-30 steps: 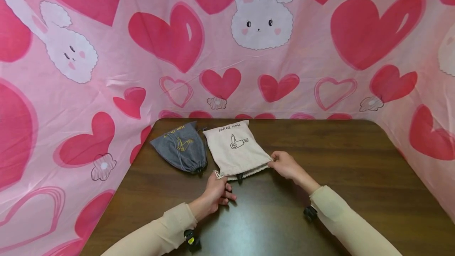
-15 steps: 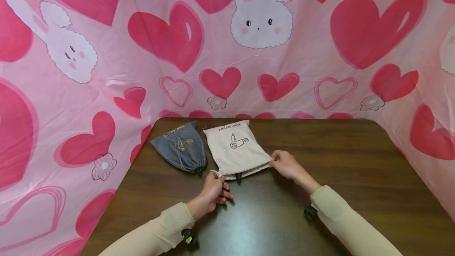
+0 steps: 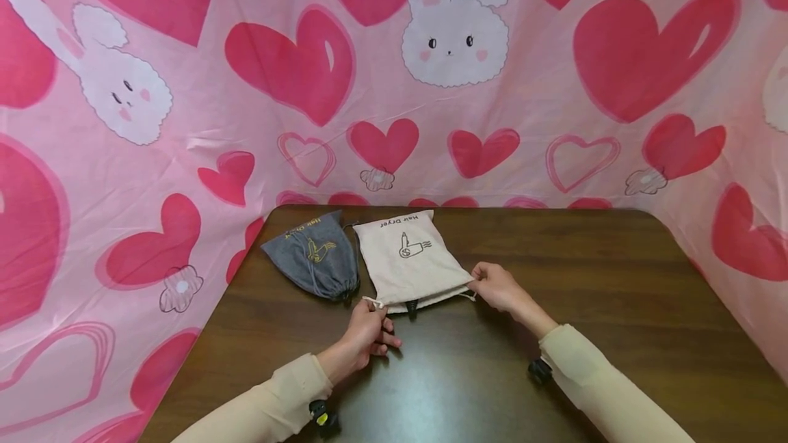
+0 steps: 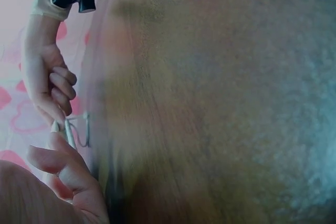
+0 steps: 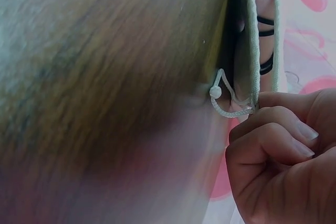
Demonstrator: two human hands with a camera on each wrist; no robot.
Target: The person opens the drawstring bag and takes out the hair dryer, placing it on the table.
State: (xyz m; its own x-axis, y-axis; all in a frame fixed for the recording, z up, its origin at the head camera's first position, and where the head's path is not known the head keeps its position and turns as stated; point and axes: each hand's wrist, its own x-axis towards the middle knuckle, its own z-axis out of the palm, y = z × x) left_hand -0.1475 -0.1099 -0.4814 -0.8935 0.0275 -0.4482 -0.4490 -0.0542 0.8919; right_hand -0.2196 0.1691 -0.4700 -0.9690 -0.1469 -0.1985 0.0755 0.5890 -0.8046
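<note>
A cream drawstring bag (image 3: 409,258) printed "Hair Dryer" lies flat, its mouth toward me. At the mouth's left corner my left hand (image 3: 367,330) pinches the white drawstring (image 3: 373,302) with thumb and index finger, the other fingers loosely spread. My right hand (image 3: 500,287) pinches the opposite corner of the mouth; in the right wrist view, a knotted string loop (image 5: 216,92) hangs beside its fingertips (image 5: 269,99). A black tip (image 3: 412,307) pokes out of the mouth. Through the gap, the right wrist view shows black cord (image 5: 266,66) and a pinkish surface inside.
A grey drawstring bag (image 3: 317,258) with a yellow hair dryer print lies left of the cream one, its mouth gathered. Both are on a dark wooden table (image 3: 591,258). A pink cloth (image 3: 492,101) with hearts and rabbits surrounds the table's back and sides.
My left hand has shifted slightly left and toward me, drawing out some string. A short string loop now shows under my right fingers. The bag itself has hardly moved.
</note>
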